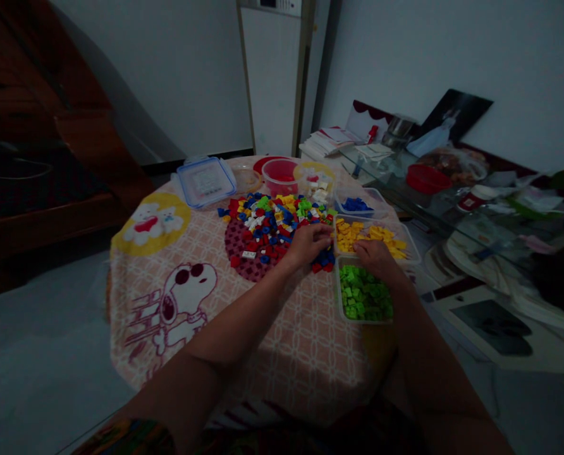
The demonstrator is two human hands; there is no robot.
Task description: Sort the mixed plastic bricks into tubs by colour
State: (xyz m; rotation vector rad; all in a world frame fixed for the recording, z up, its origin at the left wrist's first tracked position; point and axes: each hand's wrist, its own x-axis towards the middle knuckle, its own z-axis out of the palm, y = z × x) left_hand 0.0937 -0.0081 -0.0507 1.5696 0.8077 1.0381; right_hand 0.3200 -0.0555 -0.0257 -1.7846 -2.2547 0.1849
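A pile of mixed toy bricks (pixel 267 221) in red, blue, yellow, green and white lies on the round table. At the right edge of this pile is my left hand (pixel 308 244), its fingers curled beside the box of yellow bricks; whatever they hold is hidden. My right hand (pixel 375 258) rests over the near side of the yellow bricks (pixel 351 235), fingers bent together, with nothing certain seen between them. Nearer to me stands a clear box of green bricks (pixel 360 294), partly under my right wrist. Behind the yellow box, another clear box holds blue bricks (pixel 356 205).
A blue-rimmed lid (pixel 206 182) lies at the table's back left, near a pink round tub (pixel 281 177). White bricks (pixel 318 191) sit right of the tub. Along the right is a cluttered glass table (pixel 405 183) with a red bowl (pixel 427 179) and papers.
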